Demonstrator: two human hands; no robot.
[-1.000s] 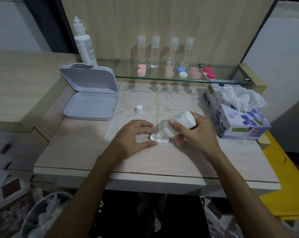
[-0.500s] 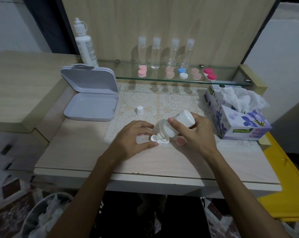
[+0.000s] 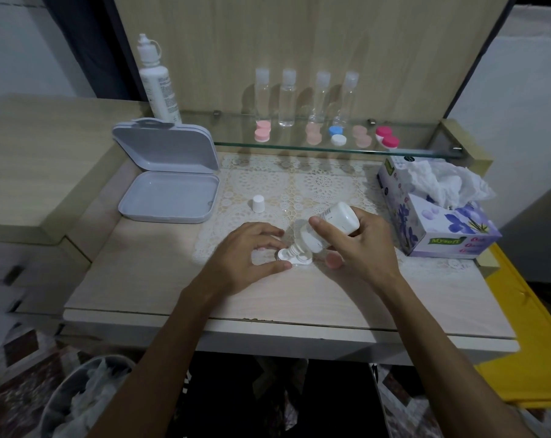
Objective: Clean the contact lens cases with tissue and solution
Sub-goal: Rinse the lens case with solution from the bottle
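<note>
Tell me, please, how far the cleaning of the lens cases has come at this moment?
Done: the small white bottle cap is off. In hand: the right hand tips the small white solution bottle over the open white lens case, steadied by the left hand. Left: wiping with tissue; the coloured cases on the glass shelf.

Head camera looks forward and down, close over the table (image 3: pixel 141 279).
</note>
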